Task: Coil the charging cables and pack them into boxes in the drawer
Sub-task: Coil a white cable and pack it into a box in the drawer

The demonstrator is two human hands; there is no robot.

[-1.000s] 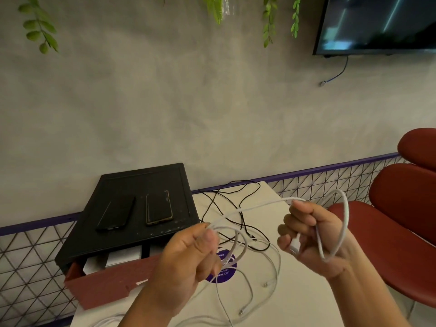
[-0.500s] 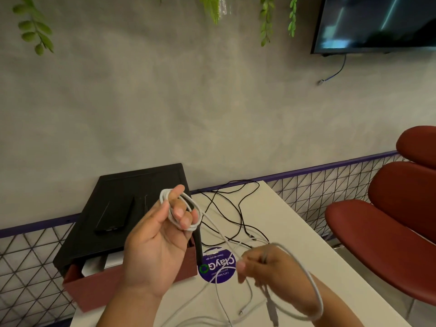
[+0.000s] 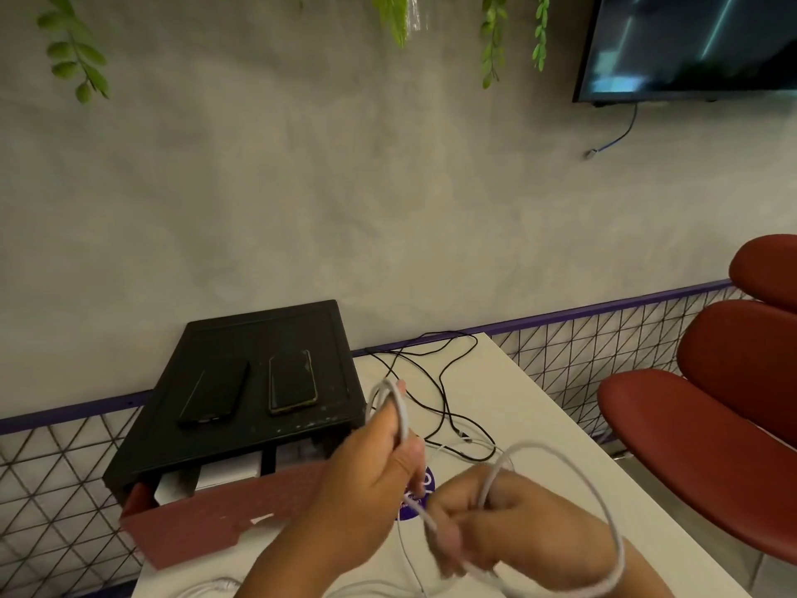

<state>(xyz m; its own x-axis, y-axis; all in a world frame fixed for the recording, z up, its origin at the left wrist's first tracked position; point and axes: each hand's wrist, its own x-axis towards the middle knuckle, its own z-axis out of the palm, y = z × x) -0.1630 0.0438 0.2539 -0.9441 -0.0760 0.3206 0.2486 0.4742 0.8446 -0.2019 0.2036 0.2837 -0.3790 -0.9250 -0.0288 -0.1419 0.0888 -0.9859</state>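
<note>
Just right of the drawer (image 3: 207,520), the cable (image 3: 402,410) coil is kept pinched in the curled left grip (image 3: 379,463), and a fresh loop, clenched in the right grip (image 3: 496,524), has been swung up beside it, so another wrap's nearly on.

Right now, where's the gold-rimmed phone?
Head view, left of centre: the gold-rimmed phone lies flat on top of the black drawer unit, just right of the dark phone and beyond the left hand.
</note>
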